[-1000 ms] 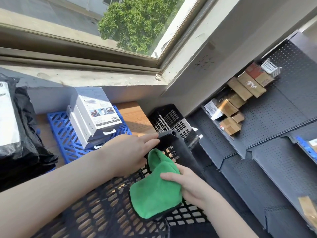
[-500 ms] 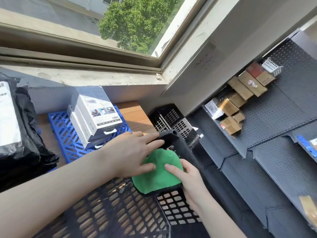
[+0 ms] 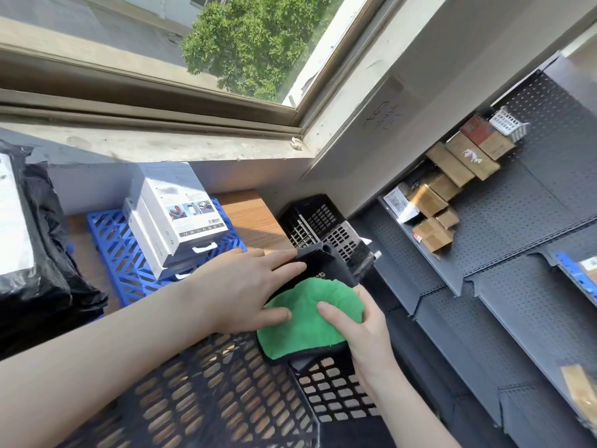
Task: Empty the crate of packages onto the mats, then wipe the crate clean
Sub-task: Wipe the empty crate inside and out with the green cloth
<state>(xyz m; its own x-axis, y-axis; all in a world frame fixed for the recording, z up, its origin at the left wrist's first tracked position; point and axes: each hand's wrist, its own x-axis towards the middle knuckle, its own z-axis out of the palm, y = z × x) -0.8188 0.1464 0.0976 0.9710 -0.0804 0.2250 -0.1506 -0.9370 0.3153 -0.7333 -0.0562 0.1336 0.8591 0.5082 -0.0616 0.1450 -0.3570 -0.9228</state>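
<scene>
Most of the task looks done: white boxes point(image 3: 174, 218) sit stacked on the blue mat point(image 3: 106, 240) and black bags point(image 3: 42, 270) lie at the far left, while the black crate point(image 3: 210, 389) lies on the counter point(image 3: 255, 218), a perforated face up, no package visible in it. Wiping is what remains, I judge: the right grip point(image 3: 361, 334) clasps the green cloth point(image 3: 307, 315) against the crate's far corner, and the left grip point(image 3: 245, 286) lies flat, fingers straight, steadying that corner.
</scene>
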